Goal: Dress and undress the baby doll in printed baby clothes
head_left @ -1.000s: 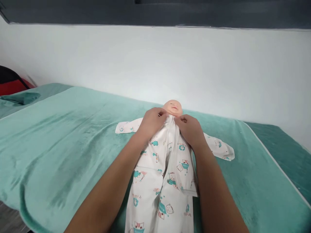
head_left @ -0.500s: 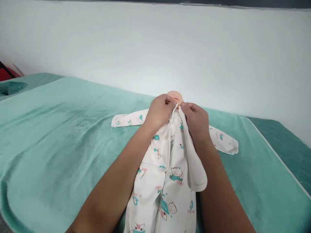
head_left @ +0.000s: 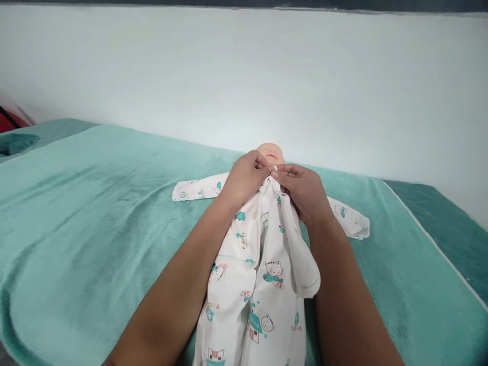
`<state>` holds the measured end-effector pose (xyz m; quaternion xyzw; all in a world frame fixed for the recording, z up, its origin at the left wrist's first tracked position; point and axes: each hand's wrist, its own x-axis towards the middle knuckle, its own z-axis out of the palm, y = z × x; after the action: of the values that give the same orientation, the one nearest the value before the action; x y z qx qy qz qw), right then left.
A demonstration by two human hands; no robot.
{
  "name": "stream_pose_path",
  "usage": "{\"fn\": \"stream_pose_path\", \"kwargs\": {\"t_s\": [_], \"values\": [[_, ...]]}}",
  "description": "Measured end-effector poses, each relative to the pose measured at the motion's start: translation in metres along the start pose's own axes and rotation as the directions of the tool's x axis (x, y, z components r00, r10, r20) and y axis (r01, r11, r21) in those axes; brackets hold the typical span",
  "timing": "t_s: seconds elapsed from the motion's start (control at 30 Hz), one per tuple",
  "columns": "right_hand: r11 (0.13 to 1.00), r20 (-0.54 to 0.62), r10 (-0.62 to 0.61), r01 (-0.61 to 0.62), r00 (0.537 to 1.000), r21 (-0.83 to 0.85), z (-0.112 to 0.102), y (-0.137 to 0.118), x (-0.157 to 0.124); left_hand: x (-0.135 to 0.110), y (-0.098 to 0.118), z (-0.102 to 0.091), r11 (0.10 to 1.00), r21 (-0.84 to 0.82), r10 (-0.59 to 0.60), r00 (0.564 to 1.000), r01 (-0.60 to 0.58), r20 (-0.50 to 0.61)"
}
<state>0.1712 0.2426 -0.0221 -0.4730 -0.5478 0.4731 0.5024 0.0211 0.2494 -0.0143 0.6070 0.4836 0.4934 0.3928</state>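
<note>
A baby doll [head_left: 271, 151] lies on its back, its face showing just beyond my hands. It is dressed in white baby clothes [head_left: 276, 239] printed with teal bears and houses, both sleeves spread to the sides. My left hand [head_left: 249, 175] pinches the left edge of the collar under the doll's chin. Beside it, my right hand [head_left: 299, 185] pinches the right edge, and the fingertips of both hands meet there. Below the collar the front hangs open, with its right flap [head_left: 305, 269] folded outward. A pale button [head_left: 255, 215] shows on the left edge.
A light teal plush blanket [head_left: 95, 229] lies under the doll, over a darker green cover [head_left: 438, 218] at the right. Behind stands a white wall [head_left: 244, 76]. Something red [head_left: 9, 121] shows at the far left edge.
My two hands have come together at the collar, bringing its two edges from slightly apart to touching. The view has shifted a little, and more of the doll's face shows.
</note>
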Motion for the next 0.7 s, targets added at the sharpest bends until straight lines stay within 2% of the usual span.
{"fn": "stream_pose_path", "kwargs": {"t_s": [0.13, 0.2, 0.33, 0.4, 0.5, 0.7], "values": [[0.995, 0.013, -0.046, 0.047, 0.999, -0.089, 0.001, -0.008, -0.004, 0.0, -0.003, -0.002, 0.998, -0.058, 0.017, 1.0, -0.017, 0.014], [0.98, -0.006, -0.07, 0.068, 0.998, -0.188, 0.004, -0.012, -0.007, 0.0, -0.003, -0.003, 0.998, -0.066, 0.012, 0.999, -0.01, 0.03], [0.868, -0.024, -0.17, 0.138, 0.985, -0.476, 0.013, -0.02, -0.012, -0.002, 0.001, -0.004, 0.999, -0.034, 0.01, 0.999, -0.009, 0.044], [0.818, -0.009, -0.217, 0.177, 0.976, -0.548, 0.016, -0.023, -0.014, -0.003, 0.004, -0.005, 0.999, -0.041, -0.016, 0.999, 0.018, 0.05], [0.819, 0.01, -0.228, 0.197, 0.974, -0.538, 0.017, -0.022, -0.015, -0.005, 0.006, -0.006, 0.991, -0.109, -0.071, 0.995, 0.078, 0.063], [0.85, 0.004, -0.149, 0.13, 0.989, -0.511, 0.012, -0.016, -0.013, -0.005, 0.006, -0.007, 0.945, -0.302, -0.104, 0.99, 0.128, 0.095]]}}
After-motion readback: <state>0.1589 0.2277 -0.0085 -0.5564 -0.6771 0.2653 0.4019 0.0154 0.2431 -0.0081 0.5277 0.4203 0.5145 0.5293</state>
